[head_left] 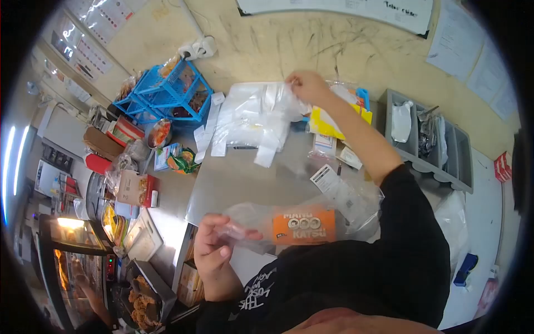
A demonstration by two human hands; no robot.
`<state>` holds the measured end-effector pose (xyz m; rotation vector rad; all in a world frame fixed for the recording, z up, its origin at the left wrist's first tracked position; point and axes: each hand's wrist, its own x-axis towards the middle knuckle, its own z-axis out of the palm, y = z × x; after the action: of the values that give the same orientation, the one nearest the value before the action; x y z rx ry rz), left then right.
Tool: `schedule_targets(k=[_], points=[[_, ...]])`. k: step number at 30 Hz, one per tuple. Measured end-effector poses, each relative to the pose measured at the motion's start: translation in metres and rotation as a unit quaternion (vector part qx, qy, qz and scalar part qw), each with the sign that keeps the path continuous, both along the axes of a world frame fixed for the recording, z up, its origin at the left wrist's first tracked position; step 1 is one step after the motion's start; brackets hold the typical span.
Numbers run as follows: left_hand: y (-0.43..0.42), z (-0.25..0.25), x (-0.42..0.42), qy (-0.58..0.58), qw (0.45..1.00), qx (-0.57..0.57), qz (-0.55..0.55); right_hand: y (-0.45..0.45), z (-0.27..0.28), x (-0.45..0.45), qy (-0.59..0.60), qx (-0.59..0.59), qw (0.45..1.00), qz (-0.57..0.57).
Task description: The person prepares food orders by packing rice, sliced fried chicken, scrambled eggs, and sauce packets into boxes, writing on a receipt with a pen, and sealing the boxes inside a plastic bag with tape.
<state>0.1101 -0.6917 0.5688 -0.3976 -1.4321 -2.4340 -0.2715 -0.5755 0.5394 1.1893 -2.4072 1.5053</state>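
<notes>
On the steel counter (222,183) near my body lies an orange box (304,227) with white lettering, inside a clear plastic bag (245,214). My left hand (214,245) is beside the bag's left end, palm up and fingers apart, the bag's edge by its fingertips. Stretched out to the back, my right hand (308,86) has its fingers pinched at the top right corner of a stack of clear bags (253,111); what they hold is too small to make out. A printed receipt (328,181) rests by the box.
A blue basket rack (172,92) stands at the back left. Yellow packaging (328,122) lies under my right forearm. A grey divided tray (428,139) is at the right. At lower left, another person's hand (83,281) is near a fried food tray (147,295).
</notes>
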Motion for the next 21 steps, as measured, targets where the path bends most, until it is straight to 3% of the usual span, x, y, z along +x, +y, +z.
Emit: schedule_targets(k=[1,3,4,6,7,8,11,15,19,20,21], points=[[0.001,0.002,0.001,0.012,1.0,-0.002,-0.003,0.019,0.044,0.025,-0.028,-0.033,0.999,0.011],[0.009,0.006,0.001,-0.054,0.997,-0.036,0.043,0.066,0.111,0.08,-0.069,-0.3,0.947,0.09],[0.015,0.005,0.0,-0.041,0.998,-0.037,0.039,0.078,0.105,0.103,-0.055,-0.3,0.948,0.089],[0.026,0.004,-0.003,-0.059,0.994,-0.035,0.085,0.098,0.068,0.145,0.198,-0.082,0.977,0.003],[0.032,0.008,-0.002,-0.039,0.995,-0.039,0.078,0.103,0.049,0.171,0.243,0.003,0.969,0.034],[0.037,0.011,-0.002,-0.005,0.991,-0.036,0.13,0.103,0.028,0.197,0.239,0.082,0.963,0.092],[0.043,0.01,0.012,-0.032,0.991,-0.034,0.125,0.104,-0.034,0.264,0.162,0.273,0.916,0.245],[0.052,0.004,0.037,-0.083,0.987,-0.112,0.082,0.108,-0.067,0.303,0.058,0.42,0.838,0.343],[0.058,-0.001,0.057,-0.069,0.984,-0.137,0.095,0.107,-0.064,0.309,0.033,0.647,0.68,0.344],[0.066,0.0,0.06,-0.078,0.975,-0.162,0.134,0.104,-0.075,0.312,0.037,0.645,0.68,0.347],[0.067,-0.002,0.062,-0.078,0.974,-0.162,0.137,0.104,-0.083,0.316,-0.045,0.515,0.772,0.371]])
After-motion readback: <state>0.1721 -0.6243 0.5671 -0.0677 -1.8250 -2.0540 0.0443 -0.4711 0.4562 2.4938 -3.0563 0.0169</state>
